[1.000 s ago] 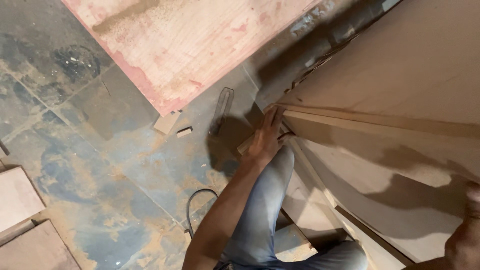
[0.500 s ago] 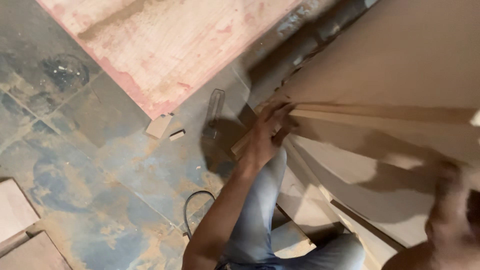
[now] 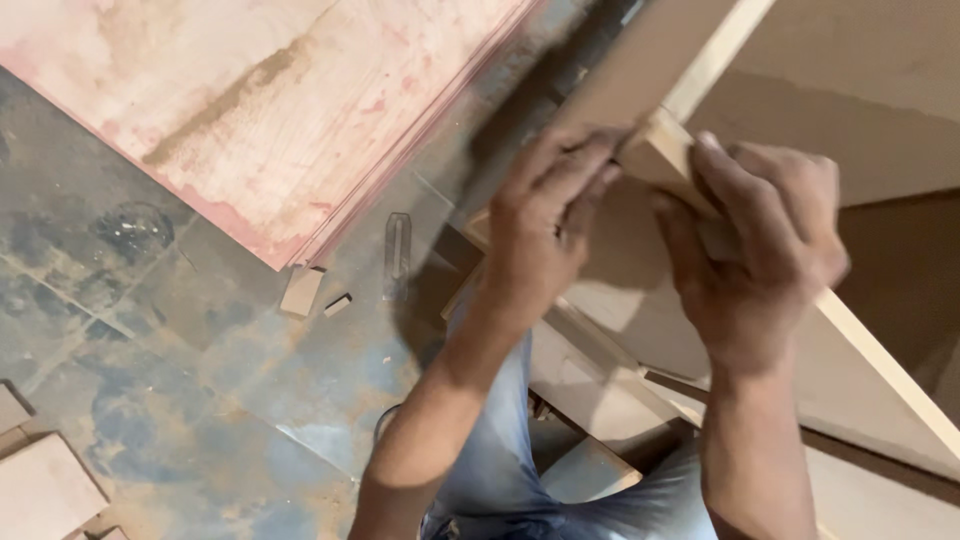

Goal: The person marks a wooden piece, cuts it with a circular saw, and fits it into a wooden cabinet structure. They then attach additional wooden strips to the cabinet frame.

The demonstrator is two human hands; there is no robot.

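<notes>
My left hand (image 3: 545, 215) and my right hand (image 3: 755, 245) both grip the corner of a large tan wooden board (image 3: 870, 90) that stands tilted at the upper right. The fingers of my left hand curl over the board's pale edge from the left. My right hand clasps the same edge from the right, thumb on top. A pale edge strip (image 3: 880, 355) runs down to the lower right. My jeans-clad leg (image 3: 500, 450) shows below the hands.
A stack of pink-stained plywood sheets (image 3: 250, 100) lies on the blue-grey stone floor (image 3: 180, 380). Small wood offcuts (image 3: 300, 290) and a clear flat piece (image 3: 397, 255) lie beside it. More boards (image 3: 45, 490) sit at lower left, other panels (image 3: 590, 370) under the board.
My right hand has come up from the lower right and closed on the board's corner beside my left hand. The view has moved in closer to the board.
</notes>
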